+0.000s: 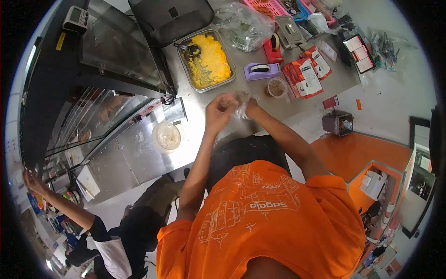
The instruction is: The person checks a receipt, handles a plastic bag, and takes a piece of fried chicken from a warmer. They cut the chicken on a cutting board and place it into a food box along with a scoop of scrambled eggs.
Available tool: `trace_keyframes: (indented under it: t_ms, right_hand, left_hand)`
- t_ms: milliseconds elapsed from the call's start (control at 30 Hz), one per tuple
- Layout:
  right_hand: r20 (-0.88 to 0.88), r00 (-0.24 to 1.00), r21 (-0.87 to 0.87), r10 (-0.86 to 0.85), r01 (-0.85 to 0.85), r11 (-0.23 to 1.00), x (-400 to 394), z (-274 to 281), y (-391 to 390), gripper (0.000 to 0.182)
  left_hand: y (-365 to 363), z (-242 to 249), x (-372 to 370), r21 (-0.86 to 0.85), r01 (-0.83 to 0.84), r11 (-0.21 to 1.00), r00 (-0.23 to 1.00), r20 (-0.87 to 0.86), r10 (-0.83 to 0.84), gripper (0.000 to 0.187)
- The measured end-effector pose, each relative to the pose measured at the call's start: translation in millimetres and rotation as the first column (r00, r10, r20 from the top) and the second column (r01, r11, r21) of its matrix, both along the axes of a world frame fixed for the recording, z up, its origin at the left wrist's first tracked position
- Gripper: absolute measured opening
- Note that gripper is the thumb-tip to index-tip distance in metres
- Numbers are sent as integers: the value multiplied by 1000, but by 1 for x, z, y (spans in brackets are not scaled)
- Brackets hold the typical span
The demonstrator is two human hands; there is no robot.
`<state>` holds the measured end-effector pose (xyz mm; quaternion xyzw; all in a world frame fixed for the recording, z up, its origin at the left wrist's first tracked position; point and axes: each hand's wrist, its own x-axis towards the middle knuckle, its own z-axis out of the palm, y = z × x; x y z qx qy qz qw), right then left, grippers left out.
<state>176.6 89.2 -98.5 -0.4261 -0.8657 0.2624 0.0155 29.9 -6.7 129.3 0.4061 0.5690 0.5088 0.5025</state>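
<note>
Over the steel counter's front edge, both my hands are closed on a small, crinkled clear plastic bag (pixel 242 105). My left hand (pixel 218 113) grips its left side, with something brownish showing near the fingers that I cannot make out. On the other side, my right hand (pixel 252 109) pinches the bag. A round clear tub (pixel 277 87) of brown food stands just beyond the right hand. Further back sits a metal tray (pixel 214 87) of crumbly yellow food, with a black-handled scoop (pixel 193 49) resting in it.
Purple (pixel 263 71) and red (pixel 273 52) tape dispensers stand near red-and-white pouches (pixel 302 77). Behind them lies a large clear bag (pixel 244 28). Leftward are a white tub (pixel 167 136) and a glass-fronted cabinet (pixel 121 51). A co-worker (pixel 134 232) in black is at lower left.
</note>
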Motion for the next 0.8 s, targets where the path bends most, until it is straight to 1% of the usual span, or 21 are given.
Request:
trace_keyframes:
  t_ms: [33, 67, 100, 133, 167, 200, 233, 267, 300, 333, 367, 400, 433, 467, 500, 567, 600, 667, 700, 767, 800]
  right_hand:
    - [107, 986, -27, 129, -127, 992, -2, 62, 0, 43]
    - [208, 944, -69, 257, -248, 966, -4, 101, -2, 51]
    - [205, 945, -70, 256, -247, 966, -1, 102, -4, 51]
    - [127, 966, -219, 224, -193, 956, 7, 102, -3, 62]
    - [55, 982, -364, 180, -148, 920, 13, 103, -2, 74]
    - [55, 982, -363, 181, -149, 920, 19, 106, -7, 74]
    - [-137, 990, -356, 41, -88, 930, 26, 109, -19, 81]
    - [-321, 942, -359, -97, -26, 933, 31, 116, -31, 88]
    - [-317, 943, -360, -100, -22, 933, 31, 126, -44, 88]
    - [-431, 859, -459, -274, 53, 887, 29, 136, -58, 88]
    - [-513, 734, -559, -444, 107, 822, 28, 148, -64, 89]
    - [-511, 731, -560, -452, 115, 820, 28, 162, -63, 89]
    - [-492, 741, -575, -457, 117, 809, 28, 176, -61, 88]
    - [-472, 751, -592, -462, 119, 797, 27, 183, -62, 87]
    - [-473, 745, -593, -470, 126, 796, 27, 183, -64, 87]
    - [-465, 719, -535, -516, 236, 811, 24, 187, -66, 80]
    - [-469, 713, -531, -520, 243, 812, 23, 191, -68, 80]
    - [-657, 503, -577, -561, 143, 804, 20, 202, -74, 70]
    - [-663, 500, -568, -556, 148, 810, 21, 203, -74, 70]
    - [-559, 311, -800, -769, 44, 599, 23, 203, -75, 64]
    - [-564, 308, -796, -766, 44, 604, 21, 202, -77, 64]
  left_hand:
    - [-2, -18, -10, -66, -91, 994, 993, 73, 96, 30]
    - [-6, -43, -23, -141, -176, 974, 971, 139, 195, 35]
    - [-8, -64, -31, -329, -254, 909, 958, 40, 283, 44]
    - [-9, -84, -32, -329, -254, 909, 959, 37, 282, 44]
    - [-8, -101, -33, -506, -149, 850, 930, 221, 295, 45]
    - [-4, -87, -30, -644, -6, 765, 858, 390, 334, 46]
    - [-6, -73, -18, -617, -22, 786, 786, 475, 395, 48]
    - [-4, -81, -18, -618, -20, 786, 785, 477, 396, 48]
    - [-1, -94, -17, -500, 30, 865, 779, 554, 293, 47]
    - [0, -106, -16, -371, 82, 925, 768, 615, 179, 47]
    - [3, -79, -9, -334, 44, 942, 759, 624, 186, 47]
    - [5, -76, -5, -336, 54, 940, 760, 625, 180, 47]
    - [9, -73, -3, -304, 5, 953, 779, 598, 187, 47]
    - [12, -70, 0, -272, -42, 961, 798, 570, 196, 46]
    - [15, -58, 5, -272, -33, 962, 801, 568, 188, 46]
    - [23, -38, 13, -273, -175, 946, 750, 585, 307, 50]
    - [26, -32, 11, -268, -167, 949, 754, 585, 297, 50]
    - [30, -21, 6, -174, -158, 972, 587, 775, 234, 47]
    - [30, -16, 6, -163, -153, 975, 588, 778, 222, 47]
    - [24, -10, 5, -218, -176, 960, 827, 496, 265, 39]
    - [26, -11, 5, -212, -175, 962, 828, 496, 260, 39]
